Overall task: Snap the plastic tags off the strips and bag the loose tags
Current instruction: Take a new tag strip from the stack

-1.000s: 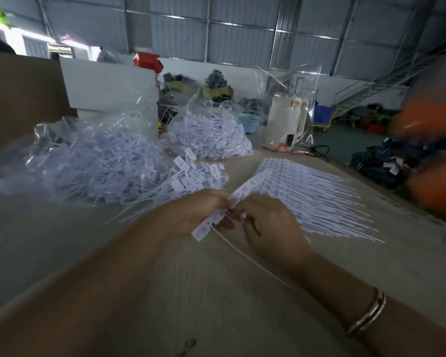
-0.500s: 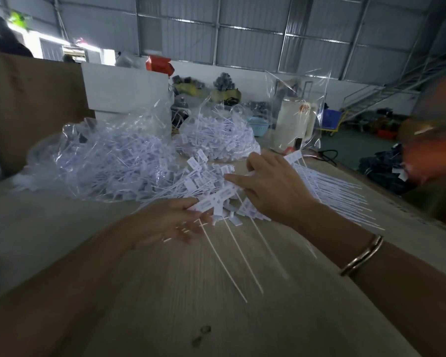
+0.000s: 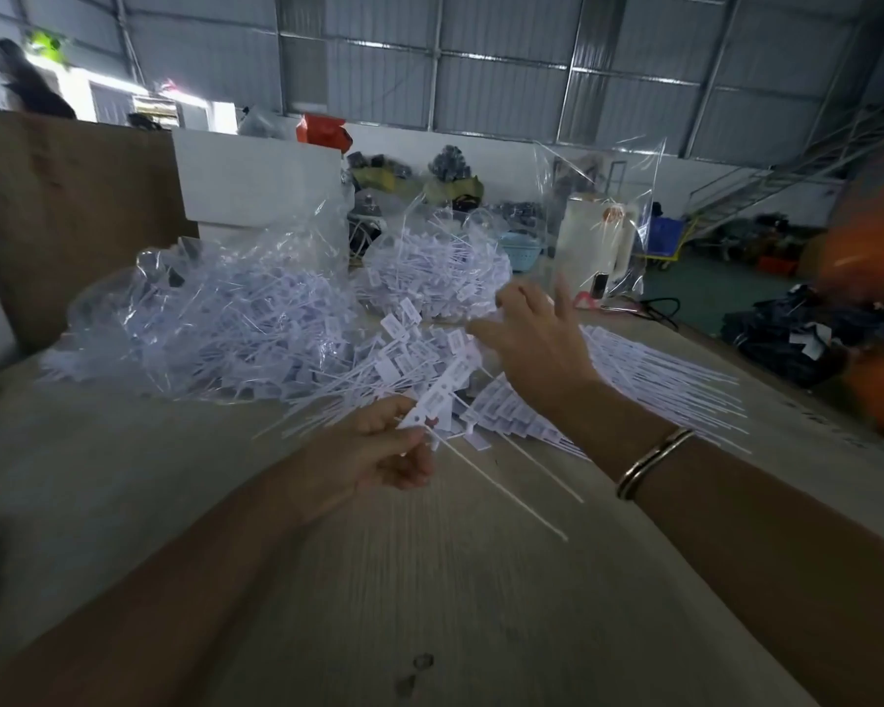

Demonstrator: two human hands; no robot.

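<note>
My left hand (image 3: 378,454) pinches a short strip of white plastic tags (image 3: 442,395), whose thin tails slant down to the right over the table. My right hand (image 3: 537,339) hovers above and behind it with fingers spread and nothing in them. Under the right hand lies a fanned strip of tags (image 3: 649,380) with long tails pointing right. A loose heap of snapped tags (image 3: 399,359) sits just beyond the left hand. Behind it, a clear bag (image 3: 215,324) at the left holds many tags, and a second bag of tags (image 3: 440,267) stands farther back.
The wooden table (image 3: 430,579) stretches toward me. A white box (image 3: 256,181) and a brown board (image 3: 67,211) stand at the back left. A white kettle in clear plastic (image 3: 595,247) stands at the back right. Something blurred and orange (image 3: 873,308) fills the right edge.
My hands have parted: the right hand let go of the strip and lifted away toward the loose heap, fingers spreading. The left hand keeps the short strip.
</note>
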